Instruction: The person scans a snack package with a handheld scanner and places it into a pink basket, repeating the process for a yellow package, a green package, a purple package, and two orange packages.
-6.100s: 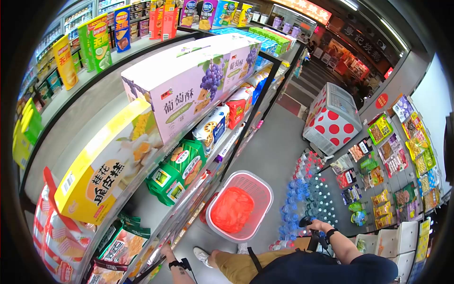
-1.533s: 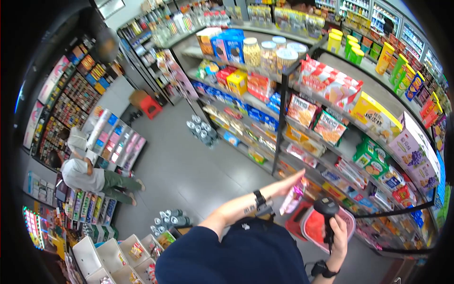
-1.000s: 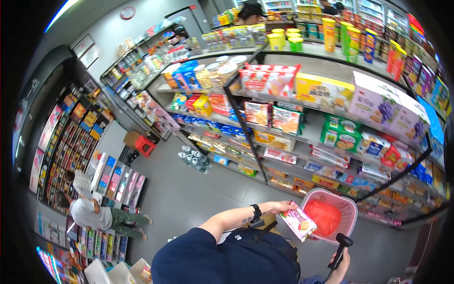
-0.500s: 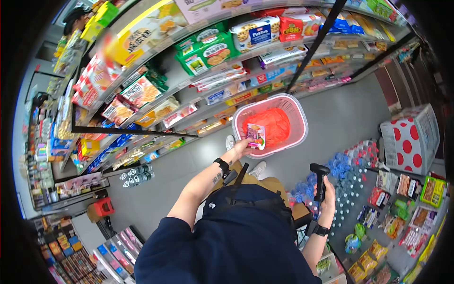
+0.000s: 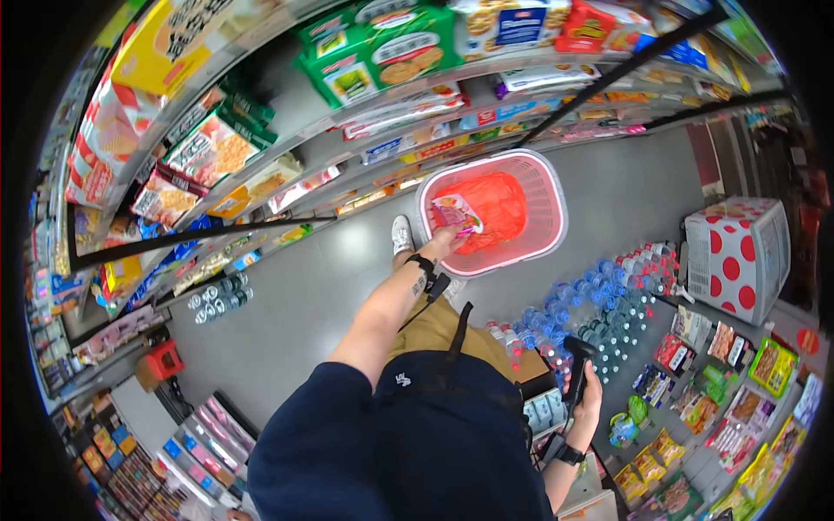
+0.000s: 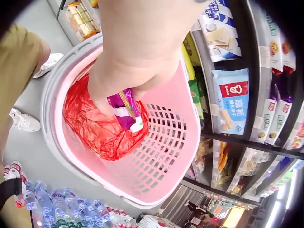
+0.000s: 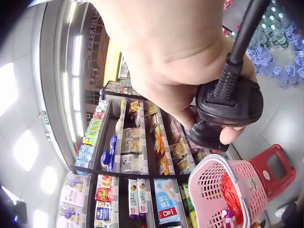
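My left hand [image 5: 445,243] reaches over the near rim of a pink laundry-style basket [image 5: 556,195] and grips a purple-and-white snack packet [image 5: 456,211] inside it. In the left wrist view the packet [image 6: 124,108] shows below the fingers, over a crumpled red plastic bag [image 6: 90,126] lining the basket's bottom. Off to the right, my right hand [image 5: 588,401] holds a black handheld barcode scanner [image 5: 577,363] by its grip. The right wrist view shows the scanner's cable end [image 7: 229,102] close up, with fingers wrapped round the handle.
Shelves with biscuit packs [image 5: 378,56] run along the far side of the basket. A red plastic stool [image 7: 274,173] is right beside the basket. Bottled water packs [image 5: 599,300] stand on the floor at right, before a red-dotted freezer [image 5: 738,259]. Snack bags hang at lower right.
The left hand, near the lower shelves at first, later has the snack packet and brings it into the basket. The right hand's scanner, near the packet 1.5 seconds ago, is now farther from it.
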Demonstrator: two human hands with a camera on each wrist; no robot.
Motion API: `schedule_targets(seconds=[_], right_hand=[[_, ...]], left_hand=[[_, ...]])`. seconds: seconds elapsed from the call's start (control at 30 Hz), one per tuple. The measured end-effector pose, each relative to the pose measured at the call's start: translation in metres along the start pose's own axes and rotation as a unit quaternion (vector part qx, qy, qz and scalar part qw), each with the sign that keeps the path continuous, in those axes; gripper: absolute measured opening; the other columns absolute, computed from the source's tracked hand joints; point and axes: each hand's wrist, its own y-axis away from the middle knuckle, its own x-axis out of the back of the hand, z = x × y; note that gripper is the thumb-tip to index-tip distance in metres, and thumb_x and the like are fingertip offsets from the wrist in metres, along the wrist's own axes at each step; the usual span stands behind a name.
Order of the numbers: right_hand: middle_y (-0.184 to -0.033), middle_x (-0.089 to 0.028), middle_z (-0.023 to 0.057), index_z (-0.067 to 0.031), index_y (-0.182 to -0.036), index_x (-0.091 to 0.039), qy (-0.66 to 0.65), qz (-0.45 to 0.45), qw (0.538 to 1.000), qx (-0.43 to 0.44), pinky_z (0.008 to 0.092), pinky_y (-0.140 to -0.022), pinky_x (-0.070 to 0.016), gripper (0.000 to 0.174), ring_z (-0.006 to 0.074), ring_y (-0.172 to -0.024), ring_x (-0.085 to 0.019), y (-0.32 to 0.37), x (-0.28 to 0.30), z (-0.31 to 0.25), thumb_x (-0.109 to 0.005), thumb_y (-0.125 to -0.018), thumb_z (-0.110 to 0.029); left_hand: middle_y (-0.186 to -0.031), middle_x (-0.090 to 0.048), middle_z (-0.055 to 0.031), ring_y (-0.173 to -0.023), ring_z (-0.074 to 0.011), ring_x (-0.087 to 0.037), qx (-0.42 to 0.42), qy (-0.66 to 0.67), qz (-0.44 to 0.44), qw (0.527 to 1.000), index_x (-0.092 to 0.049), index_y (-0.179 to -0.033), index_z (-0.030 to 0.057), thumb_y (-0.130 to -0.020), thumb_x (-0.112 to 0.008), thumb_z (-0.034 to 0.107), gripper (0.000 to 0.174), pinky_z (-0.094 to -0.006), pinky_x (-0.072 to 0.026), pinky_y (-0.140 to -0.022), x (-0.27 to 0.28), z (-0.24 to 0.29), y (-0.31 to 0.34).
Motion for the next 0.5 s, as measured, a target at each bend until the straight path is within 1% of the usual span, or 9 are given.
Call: schedule_targets(seconds=[0.03, 0.1, 0.2, 0.23, 0.27, 0.33, 0.37, 0.4, 0.5], right_hand=[[-0.073, -0.067, 0.0103, -0.0020, -0.101, -0.062, 0.016, 0.000, 1.000, 0.002, 0.0303, -0.049, -0.0531, 0.045, 0.0191, -0.053, -0.063, 0.002, -0.002, -0.002, -0.054, -0.105, -0.046], [-0.073, -0.067, 0.0104, -0.0014, -0.101, -0.062, 0.045, 0.001, 0.999, 0.000, 0.0304, -0.050, -0.0530, 0.045, 0.0193, -0.054, -0.063, 0.004, -0.008, -0.006, -0.055, -0.105, -0.046], [-0.075, -0.067, 0.0109, -0.0005, -0.103, -0.061, 0.061, -0.006, 0.998, 0.002, 0.0305, -0.051, -0.0528, 0.046, 0.0191, -0.055, -0.063, 0.002, -0.017, -0.019, -0.055, -0.105, -0.046], [-0.076, -0.067, 0.0110, -0.0003, -0.103, -0.061, 0.070, -0.003, 0.998, 0.003, 0.0306, -0.051, -0.0526, 0.046, 0.0189, -0.056, -0.063, -0.003, -0.022, -0.025, -0.055, -0.105, -0.045], [-0.077, -0.067, 0.0112, 0.0000, -0.103, -0.061, 0.078, -0.001, 0.997, 0.003, 0.0306, -0.052, -0.0525, 0.046, 0.0187, -0.056, -0.063, -0.006, -0.028, -0.031, -0.055, -0.106, -0.045], [-0.077, -0.067, 0.0111, -0.0003, -0.103, -0.061, 0.094, -0.022, 0.995, 0.010, 0.0303, -0.052, -0.0523, 0.046, 0.0186, -0.056, -0.063, -0.014, -0.047, -0.045, -0.054, -0.106, -0.045], [-0.077, -0.067, 0.0113, -0.0004, -0.103, -0.061, 0.101, -0.037, 0.994, 0.010, 0.0302, -0.051, -0.0522, 0.046, 0.0186, -0.056, -0.063, -0.019, -0.056, -0.052, -0.054, -0.106, -0.046], [-0.077, -0.067, 0.0114, -0.0005, -0.103, -0.061, 0.108, -0.052, 0.993, 0.010, 0.0302, -0.051, -0.0521, 0.046, 0.0187, -0.056, -0.063, -0.022, -0.062, -0.058, -0.054, -0.106, -0.046], [-0.077, -0.067, 0.0108, -0.0008, -0.105, -0.060, 0.131, -0.089, 0.987, 0.016, 0.0304, -0.051, -0.0519, 0.047, 0.0187, -0.056, -0.063, -0.050, -0.071, -0.065, -0.055, -0.105, -0.047]], left_hand=[[-0.120, -0.068, -0.0086, -0.108, -0.0262, -0.067, -0.136, -0.181, -0.087, 0.970, -0.062, -0.127, 0.0088, -0.099, -0.063, 0.010, 0.029, -0.0444, -0.0564, -0.093, 0.011, -0.005, -0.003], [-0.126, -0.065, -0.0120, -0.116, -0.0295, -0.063, 0.005, -0.150, -0.044, 0.988, -0.059, -0.128, 0.0082, -0.100, -0.054, 0.008, 0.029, -0.0548, -0.0534, -0.093, 0.002, -0.012, -0.018], [-0.129, -0.064, -0.0123, -0.116, -0.0306, -0.063, 0.087, -0.132, -0.009, 0.987, -0.057, -0.130, 0.0065, -0.099, -0.055, 0.013, 0.032, -0.0572, -0.0519, -0.093, -0.009, -0.018, -0.015], [-0.128, -0.063, -0.0145, -0.111, -0.0299, -0.065, 0.039, -0.238, 0.073, 0.968, -0.061, -0.126, 0.0035, -0.096, -0.056, 0.016, 0.032, -0.0505, -0.0537, -0.091, -0.033, -0.007, 0.022], [-0.128, -0.063, -0.0145, -0.111, -0.0299, -0.065, 0.036, -0.225, 0.077, 0.971, -0.061, -0.126, 0.0035, -0.096, -0.056, 0.016, 0.032, -0.0505, -0.0537, -0.091, -0.031, -0.013, 0.013], [-0.122, -0.066, -0.0153, -0.106, -0.0280, -0.067, -0.161, -0.387, 0.006, 0.908, -0.065, -0.118, 0.0014, -0.092, -0.060, 0.014, 0.029, -0.0417, -0.0553, -0.086, -0.014, -0.024, -0.016], [-0.110, -0.068, -0.0146, -0.096, -0.0264, -0.069, -0.309, -0.292, 0.069, 0.903, -0.067, -0.108, 0.0005, -0.089, -0.061, 0.009, 0.022, -0.0366, -0.0554, -0.080, -0.046, 0.003, 0.071], [-0.110, -0.068, -0.0146, -0.096, -0.0264, -0.069, -0.314, -0.285, 0.076, 0.903, -0.067, -0.108, 0.0005, -0.089, -0.061, 0.009, 0.022, -0.0366, -0.0554, -0.080, -0.042, 0.020, 0.088], [-0.101, -0.069, -0.0143, -0.088, -0.0262, -0.068, -0.459, -0.283, 0.173, 0.824, -0.066, -0.108, 0.0012, -0.088, -0.062, 0.003, 0.021, -0.0373, -0.0556, -0.080, -0.011, 0.074, 0.137]])
